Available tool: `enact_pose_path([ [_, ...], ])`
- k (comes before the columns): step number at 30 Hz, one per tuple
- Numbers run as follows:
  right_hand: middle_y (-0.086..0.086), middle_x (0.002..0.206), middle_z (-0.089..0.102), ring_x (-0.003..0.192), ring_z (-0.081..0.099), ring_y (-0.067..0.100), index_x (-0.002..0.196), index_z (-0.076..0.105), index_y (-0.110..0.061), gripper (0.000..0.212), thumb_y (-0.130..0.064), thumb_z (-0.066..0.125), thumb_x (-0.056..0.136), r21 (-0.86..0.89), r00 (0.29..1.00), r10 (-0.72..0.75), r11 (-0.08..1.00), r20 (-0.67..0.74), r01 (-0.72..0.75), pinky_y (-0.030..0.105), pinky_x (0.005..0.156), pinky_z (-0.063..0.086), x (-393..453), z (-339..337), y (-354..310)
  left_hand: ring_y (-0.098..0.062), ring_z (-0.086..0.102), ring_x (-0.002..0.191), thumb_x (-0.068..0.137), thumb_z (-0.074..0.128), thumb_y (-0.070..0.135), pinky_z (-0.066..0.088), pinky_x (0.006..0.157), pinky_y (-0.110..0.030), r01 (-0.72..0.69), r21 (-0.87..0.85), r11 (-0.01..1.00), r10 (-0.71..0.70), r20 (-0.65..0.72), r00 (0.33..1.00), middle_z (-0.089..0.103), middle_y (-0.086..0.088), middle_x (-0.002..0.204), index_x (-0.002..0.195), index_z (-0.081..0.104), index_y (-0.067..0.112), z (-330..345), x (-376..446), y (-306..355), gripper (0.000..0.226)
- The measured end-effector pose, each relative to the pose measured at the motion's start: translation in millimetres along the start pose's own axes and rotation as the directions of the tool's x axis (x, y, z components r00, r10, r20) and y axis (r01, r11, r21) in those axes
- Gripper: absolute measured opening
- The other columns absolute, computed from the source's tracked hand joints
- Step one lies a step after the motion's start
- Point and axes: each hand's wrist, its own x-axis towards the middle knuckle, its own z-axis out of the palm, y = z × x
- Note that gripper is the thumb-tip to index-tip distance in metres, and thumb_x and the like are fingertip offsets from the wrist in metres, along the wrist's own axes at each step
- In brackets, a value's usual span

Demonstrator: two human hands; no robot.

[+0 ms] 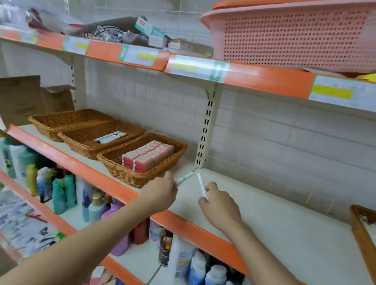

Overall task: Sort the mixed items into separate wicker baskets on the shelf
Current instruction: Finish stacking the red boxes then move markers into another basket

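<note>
- mostly, a pale shelf board (292, 223) with an orange front lip runs from near right to far left, backed by a white tiled wall (280, 142) and a slotted upright (205, 130).
- three wicker baskets sit touching in a row at the far left: the left basket (62, 120), the middle basket (79, 138) with a few white pens (110, 137), the right basket (127, 174) with red-and-white boxes (147, 154).
- a fourth basket (363, 239) of pale tubes stands at the right edge, well apart, with bare board between.
- left hand (159, 194) pinches a white pen (185, 177) just beside the right basket's near corner.
- right hand (219, 209) grips a white stick (202, 186) over the bare board.
- overhead, another orange-lipped shelf carries a pink plastic crate (309, 38).
</note>
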Motion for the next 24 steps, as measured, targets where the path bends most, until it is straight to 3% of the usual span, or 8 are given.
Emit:
enact_pose_path([
  [6,0.010,0.111,0.059,0.088,0.055,0.029,0.122,0.045,-0.015,0.028,-0.027,0.042,0.097,0.023,0.998,-0.061,0.998,-0.016,0.062,0.033,0.068,0.041,49.9,16.2,-46.7,-0.041,0.059,0.099,0.102,0.033,0.028,0.039,0.070,-0.039,0.041,-0.040,0.998,-0.043,-0.067,0.997,0.062,-0.022,0.109,0.109,0.040,0.004,-21.8,29.3,-41.9,0.026],
  [9,0.008,0.102,0.058,0.082,0.053,0.027,0.120,0.046,-0.014,0.027,-0.026,0.042,0.097,0.048,0.995,-0.098,0.994,-0.020,0.099,0.032,0.066,0.040,80.8,22.3,-65.5,-0.038,0.058,0.099,0.102,0.033,0.031,0.041,0.074,-0.039,0.073,-0.009,0.997,-0.074,-0.079,0.994,0.062,-0.019,0.109,0.100,0.039,0.010,-33.0,53.7,-61.5,0.022],
  [15,0.007,0.105,0.063,0.086,0.059,0.026,0.136,0.040,-0.018,0.041,-0.027,0.044,0.096,0.097,0.989,-0.146,0.984,-0.018,0.148,0.031,0.063,0.043,142.8,33.6,-98.4,-0.027,0.057,0.076,0.102,0.031,0.029,0.039,0.057,-0.034,0.123,-0.005,0.992,-0.122,-0.109,0.986,0.059,-0.010,0.090,0.099,0.041,0.011,-55.4,99.9,-103.9,0.021],
  [17,0.008,0.111,0.063,0.093,0.062,0.027,0.138,0.039,-0.019,0.043,-0.027,0.045,0.096,0.107,0.987,-0.163,0.981,-0.002,0.162,0.034,0.070,0.051,157.1,40.7,-109.7,-0.025,0.056,0.072,0.102,0.031,0.030,0.039,0.055,-0.033,0.141,-0.003,0.990,-0.141,-0.108,0.984,0.059,-0.009,0.087,0.100,0.042,0.011,-60.2,111.5,-120.3,0.022],
  [20,0.009,0.115,0.061,0.098,0.061,0.029,0.134,0.040,-0.019,0.040,-0.026,0.045,0.095,0.107,0.985,-0.171,0.980,0.005,0.169,0.043,0.082,0.052,178.3,53.2,-129.8,-0.031,0.061,0.080,0.102,0.032,0.031,0.044,0.062,-0.038,0.159,-0.034,0.987,-0.162,-0.119,0.980,0.063,-0.013,0.093,0.100,0.044,0.009,-66.5,130.0,-149.3,0.025],
  [24,0.008,0.103,0.060,0.086,0.061,0.027,0.121,0.046,-0.015,0.027,-0.025,0.045,0.096,0.125,0.985,-0.173,0.977,0.015,0.170,0.042,0.075,0.052,207.6,75.8,-168.0,-0.033,0.061,0.085,0.102,0.032,0.029,0.044,0.066,-0.036,0.143,-0.040,0.989,-0.147,-0.095,0.985,0.065,-0.016,0.097,0.098,0.044,0.010,-76.7,150.1,-195.3,0.023],
])
